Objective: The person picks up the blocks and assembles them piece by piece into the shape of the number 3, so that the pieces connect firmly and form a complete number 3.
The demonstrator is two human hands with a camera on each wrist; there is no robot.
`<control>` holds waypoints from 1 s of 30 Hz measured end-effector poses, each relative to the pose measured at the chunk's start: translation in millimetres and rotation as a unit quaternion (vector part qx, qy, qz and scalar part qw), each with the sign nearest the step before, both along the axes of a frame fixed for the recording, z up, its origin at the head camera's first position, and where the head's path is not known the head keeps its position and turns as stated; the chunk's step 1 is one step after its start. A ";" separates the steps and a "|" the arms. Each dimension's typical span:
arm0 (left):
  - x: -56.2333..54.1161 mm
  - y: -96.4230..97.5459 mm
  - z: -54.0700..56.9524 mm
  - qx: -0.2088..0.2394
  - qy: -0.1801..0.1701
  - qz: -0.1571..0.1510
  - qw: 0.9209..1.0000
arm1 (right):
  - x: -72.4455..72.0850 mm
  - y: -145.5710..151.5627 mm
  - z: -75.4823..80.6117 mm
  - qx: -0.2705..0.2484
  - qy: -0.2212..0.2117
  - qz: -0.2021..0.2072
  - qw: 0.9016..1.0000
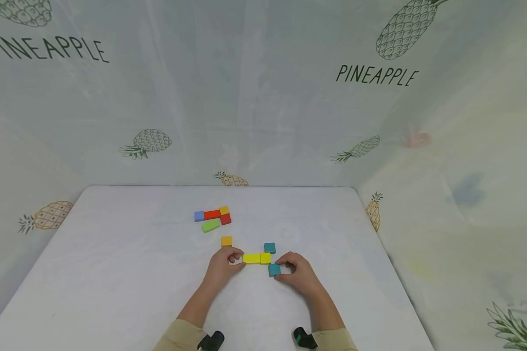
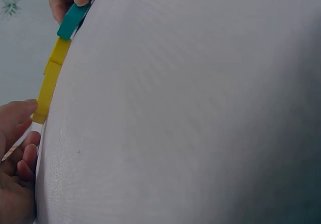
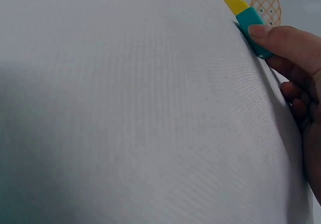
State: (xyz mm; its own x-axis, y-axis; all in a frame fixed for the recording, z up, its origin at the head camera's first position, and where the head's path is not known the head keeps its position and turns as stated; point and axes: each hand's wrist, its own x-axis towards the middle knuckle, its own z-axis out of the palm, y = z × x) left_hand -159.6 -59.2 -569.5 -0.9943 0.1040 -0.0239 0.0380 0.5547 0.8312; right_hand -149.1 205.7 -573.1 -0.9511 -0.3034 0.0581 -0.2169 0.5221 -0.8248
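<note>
We pinch a teal block (image 1: 274, 270) in our right hand (image 1: 303, 277), near-right of the yellow cube (image 1: 265, 258), our left hand (image 1: 221, 266) pinching the crosswise bar (image 1: 252, 259) by its left end.

Count from head view. Tabletop (image 1: 114, 273): 1. Blocks on it: 10 in all.

- Yellow, 2: long yellow block (image 1: 252, 259), short yellow block (image 1: 265, 258).
- Teal, 2: far teal block (image 1: 270, 247), near teal block (image 1: 274, 270).
- Red, 2: long red block (image 1: 212, 214), short red block (image 1: 226, 219).
- Orange, 2: far orange block (image 1: 224, 210), near orange block (image 1: 226, 241).
- Blue, 1: blue block (image 1: 199, 216).
- Green, 1: green block (image 1: 211, 225).

By shape: 3 long, 7 short.

Hands, 2: left hand (image 1: 221, 267), right hand (image 1: 300, 275). Sleeves, 2: left sleeve (image 1: 180, 336), right sleeve (image 1: 335, 340). Black wrist devices, 2: left device (image 1: 212, 340), right device (image 1: 304, 337).

Pineapple drawings: 8, one showing leaves only. Printed word "PINEAPPLE": 2.
</note>
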 end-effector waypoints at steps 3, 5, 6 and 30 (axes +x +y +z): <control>0.8 0.8 1.9 0.000 0.001 0.003 1.000 | 0.8 -1.0 0.4 0.005 0.003 -0.002 1.000; 1.1 1.2 3.1 -0.002 -0.001 0.005 1.000 | 1.4 -1.2 0.6 0.006 0.007 -0.002 1.000; 1.2 1.2 3.4 -0.003 -0.002 0.005 1.000 | 1.7 -1.3 0.9 0.007 0.007 -0.002 1.000; -0.2 2.2 3.6 -0.013 -0.014 0.017 1.000 | 0.9 0.0 1.4 0.006 0.006 -0.009 1.000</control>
